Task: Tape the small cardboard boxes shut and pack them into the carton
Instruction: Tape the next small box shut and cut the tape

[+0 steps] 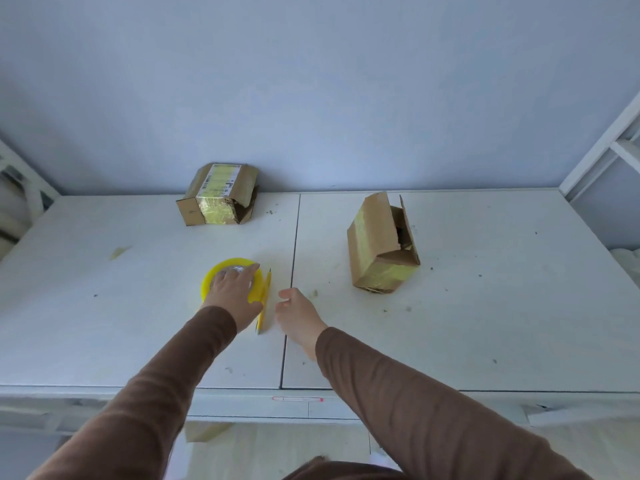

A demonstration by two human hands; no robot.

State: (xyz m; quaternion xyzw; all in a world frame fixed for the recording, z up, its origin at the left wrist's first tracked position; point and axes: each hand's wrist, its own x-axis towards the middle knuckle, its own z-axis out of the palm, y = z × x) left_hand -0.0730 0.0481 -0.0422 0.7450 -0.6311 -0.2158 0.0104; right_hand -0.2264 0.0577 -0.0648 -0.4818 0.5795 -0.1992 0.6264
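Resting flat on the round yellow tape roll, the left hand is placed nearest it, while the open brown cardboard box is seen well right of the roll, beyond the loosely curled, empty right hand.

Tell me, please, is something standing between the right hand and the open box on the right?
Nothing visible does. Between the right hand and the open box lies only bare table with small specks. The yellow cutter lies on the hand's other side.
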